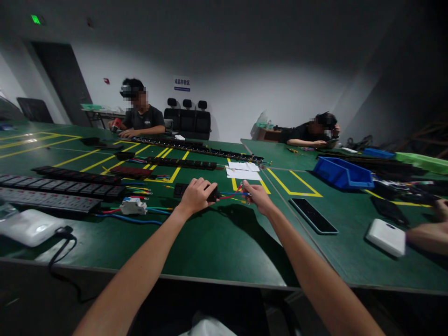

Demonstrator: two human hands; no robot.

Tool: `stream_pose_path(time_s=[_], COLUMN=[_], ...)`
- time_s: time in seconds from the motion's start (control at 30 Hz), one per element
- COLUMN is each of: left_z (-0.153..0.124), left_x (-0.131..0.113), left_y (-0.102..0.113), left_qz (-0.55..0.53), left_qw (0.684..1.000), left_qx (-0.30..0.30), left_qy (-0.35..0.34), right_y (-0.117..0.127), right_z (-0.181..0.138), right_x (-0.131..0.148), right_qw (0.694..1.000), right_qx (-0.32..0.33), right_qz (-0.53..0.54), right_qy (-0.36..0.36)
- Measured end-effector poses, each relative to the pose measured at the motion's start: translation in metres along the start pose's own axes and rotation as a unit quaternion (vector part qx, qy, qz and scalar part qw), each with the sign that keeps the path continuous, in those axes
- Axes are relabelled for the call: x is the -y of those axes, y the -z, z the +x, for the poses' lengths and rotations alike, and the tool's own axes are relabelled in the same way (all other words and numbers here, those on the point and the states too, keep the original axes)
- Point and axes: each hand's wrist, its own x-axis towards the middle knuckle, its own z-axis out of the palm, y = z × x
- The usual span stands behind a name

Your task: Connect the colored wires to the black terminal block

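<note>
My left hand (196,196) is wrapped over a short black box (179,190), which looks like a small socket unit, low over the green table. Red, blue and yellow wires (228,194) run out of its right end. The free ends of those wires are pinched in the fingers of my right hand (258,198). Small ring terminals show near those fingertips. Most of the box's top is hidden under my left hand. Just behind my hands lie white paper sheets (243,171).
Several power strips (56,198) and a white breaker (133,206) lie at left. To the right are a phone (312,215), a blue bin (343,173), a white box (386,237) and another person's hand (430,233). Two people (145,119) sit across the table.
</note>
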Motion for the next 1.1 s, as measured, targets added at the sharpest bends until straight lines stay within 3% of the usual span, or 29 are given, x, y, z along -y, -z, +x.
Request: stream_pose_path(time_s=[0.3, 1.1], left_z=[-0.0028, -0.0019], left_x=[0.006, 0.0013], left_y=[0.0018, -0.0022], left_qz=[-0.003, -0.036], left_qw=[0.998, 0.999], left_qx=[-0.008, -0.005], left_qy=[0.056, 0.01], right_y=[-0.0009, -0.0066], right_z=[-0.0054, -0.0085], right_x=[0.004, 0.0095], right_qw=[0.994, 0.992], right_qx=[0.082, 0.079], right_qz=[0.072, 0.093], right_qy=[-0.006, -0.018])
